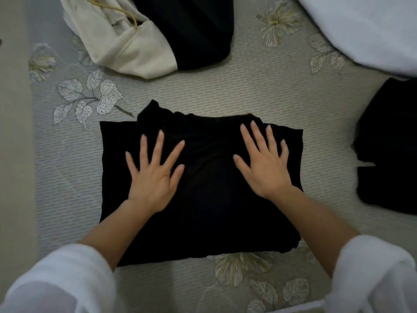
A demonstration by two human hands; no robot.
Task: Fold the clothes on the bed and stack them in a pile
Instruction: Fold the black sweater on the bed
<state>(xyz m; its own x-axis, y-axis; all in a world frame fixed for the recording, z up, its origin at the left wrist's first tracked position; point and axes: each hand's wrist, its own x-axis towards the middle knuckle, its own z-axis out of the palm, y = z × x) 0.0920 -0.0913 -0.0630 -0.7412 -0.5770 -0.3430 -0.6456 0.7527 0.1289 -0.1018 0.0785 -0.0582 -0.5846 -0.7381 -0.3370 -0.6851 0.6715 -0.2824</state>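
Observation:
A black garment (pixel 203 211), folded into a rough rectangle, lies on the bed in front of me. My left hand (pixel 155 172) lies flat on its left half with fingers spread and straight. On the right half my right hand (pixel 266 163) presses down the same way, palm down, fingers straight. Both hands sit near the garment's far folded edge. White sleeves cover my forearms near the bottom of the view.
A cream garment with a yellow cord (pixel 126 41) and a black one (pixel 191 30) lie in a heap at the back. Another black folded item (pixel 390 143) sits at the right edge. White fabric (pixel 372 26) fills the back right corner. The bedspread (pixel 225 86) has leaf prints.

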